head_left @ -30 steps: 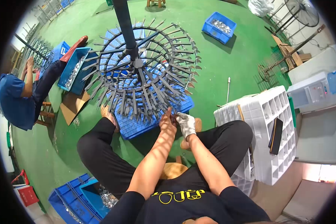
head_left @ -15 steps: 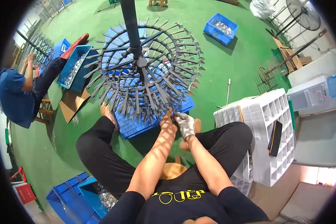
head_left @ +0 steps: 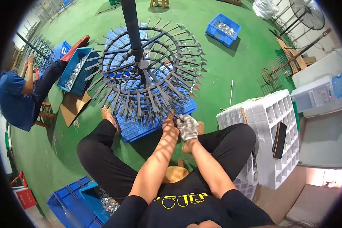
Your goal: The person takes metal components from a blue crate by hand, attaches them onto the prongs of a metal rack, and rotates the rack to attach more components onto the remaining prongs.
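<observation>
A large round metal rack (head_left: 140, 90) with rings of outward-pointing prongs hangs on a dark upright pole (head_left: 131, 24) in front of me. Small metal pieces sit on prong tips along its right side. My left hand (head_left: 170, 124), bare, is at the rack's lower edge with its fingers bent together among the prong ends. Right beside it, my right hand (head_left: 187, 127) wears a whitish glove and is closed, its fingertips turned toward the left hand. Whatever lies between the fingers of either hand is too small and hidden to make out.
Blue crates (head_left: 135, 131) lie beneath the rack. Bins of metal pieces stand at the upper right (head_left: 223, 30), left (head_left: 75, 72) and lower left (head_left: 89, 201). A white compartment rack (head_left: 254, 117) holding a phone (head_left: 280, 140) is right. Another person (head_left: 17, 98) sits left.
My right hand's gloved fingers have curled in more, staying next to my left hand. The left hand keeps its place at the prongs; the view has shifted slightly.
</observation>
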Demonstrator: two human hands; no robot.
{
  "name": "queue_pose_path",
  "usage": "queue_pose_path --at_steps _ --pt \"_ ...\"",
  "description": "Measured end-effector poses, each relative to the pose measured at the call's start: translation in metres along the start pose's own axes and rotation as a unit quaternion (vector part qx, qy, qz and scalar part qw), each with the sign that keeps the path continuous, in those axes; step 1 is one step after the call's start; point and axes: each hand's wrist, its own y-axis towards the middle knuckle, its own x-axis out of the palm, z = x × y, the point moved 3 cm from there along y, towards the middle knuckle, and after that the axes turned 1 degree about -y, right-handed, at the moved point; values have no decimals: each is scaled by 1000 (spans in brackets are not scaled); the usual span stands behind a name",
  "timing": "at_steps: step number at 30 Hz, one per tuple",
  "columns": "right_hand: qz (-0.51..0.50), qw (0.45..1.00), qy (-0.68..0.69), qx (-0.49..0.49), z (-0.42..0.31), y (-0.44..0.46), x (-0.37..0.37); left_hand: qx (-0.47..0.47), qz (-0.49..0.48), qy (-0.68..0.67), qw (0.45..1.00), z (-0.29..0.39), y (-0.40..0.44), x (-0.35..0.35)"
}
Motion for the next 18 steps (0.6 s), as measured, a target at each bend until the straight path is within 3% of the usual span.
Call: queue_pose_path --at_steps 3,14,18 --pt "-64 995 -67 34 -5 1 -2 16 18 13 1000 -5 -5 2" --pt "0 1000 -21 20 1 2 3 40 -12 -18 999 0 -28 17" --pt "0 1000 -15 27 0 2 3 -14 6 16 1000 1 -3 6"
